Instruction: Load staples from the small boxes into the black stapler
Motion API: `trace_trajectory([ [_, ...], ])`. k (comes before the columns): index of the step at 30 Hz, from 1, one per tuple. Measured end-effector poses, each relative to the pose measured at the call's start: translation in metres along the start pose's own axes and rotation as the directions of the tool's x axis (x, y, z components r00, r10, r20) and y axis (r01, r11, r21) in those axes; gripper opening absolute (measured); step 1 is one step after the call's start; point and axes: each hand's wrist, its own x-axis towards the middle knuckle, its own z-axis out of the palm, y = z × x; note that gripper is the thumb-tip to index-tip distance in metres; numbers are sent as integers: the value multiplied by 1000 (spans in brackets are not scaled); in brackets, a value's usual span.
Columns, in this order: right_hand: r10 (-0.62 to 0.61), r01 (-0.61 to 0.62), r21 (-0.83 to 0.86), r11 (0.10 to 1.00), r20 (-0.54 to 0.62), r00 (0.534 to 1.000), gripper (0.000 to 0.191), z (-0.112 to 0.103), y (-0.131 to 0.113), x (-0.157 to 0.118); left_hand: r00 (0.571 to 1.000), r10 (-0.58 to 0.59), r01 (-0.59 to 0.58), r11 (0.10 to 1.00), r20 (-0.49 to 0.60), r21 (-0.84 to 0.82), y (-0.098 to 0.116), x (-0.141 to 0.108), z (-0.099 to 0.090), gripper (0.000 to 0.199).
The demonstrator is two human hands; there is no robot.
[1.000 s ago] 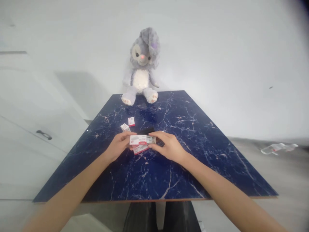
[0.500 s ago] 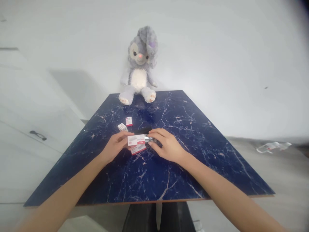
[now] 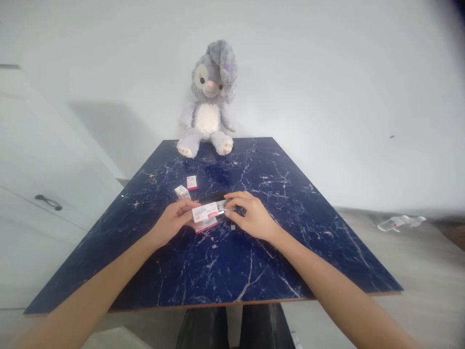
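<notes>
My left hand (image 3: 177,217) is closed on a small white-and-red box (image 3: 204,211), held tilted with its right end raised. At that end, my right hand (image 3: 251,213) pinches a shiny silvery piece (image 3: 222,206), partly inside the box; its exact kind is unclear. Directly below the held box lies a second white-and-red box (image 3: 206,225), partly covered by it. A dark, flat object (image 3: 212,197) shows behind both hands, largely hidden. Just under my right fingers there is a tiny pale square (image 3: 233,227) on the table.
Two more small boxes, one tilted (image 3: 182,192) and one with a red edge (image 3: 192,182), rest beyond my left hand. A grey plush rabbit (image 3: 208,104) sits at the far edge of the blue marbled table (image 3: 218,271). Clear plastic (image 3: 399,223) lies on the floor at right.
The held box has tilted, its right end now higher. My right fingers have shifted on the silvery piece, and the tiny pale square now shows below them.
</notes>
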Motion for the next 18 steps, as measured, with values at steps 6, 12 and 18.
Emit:
trace_trajectory([
  [6,134,-142,179,973,59,989,7,-1,0,0,994,-71,75,996,84,-45,3,-1,7,30],
  [12,47,-51,105,993,36,998,10,-3,-1,2,997,-74,73,988,-2,-138,3,0,7,34],
  [18,69,-64,107,992,-36,997,12,-2,-3,2,997,-71,73,989,26,-128,3,-1,7,32],
])
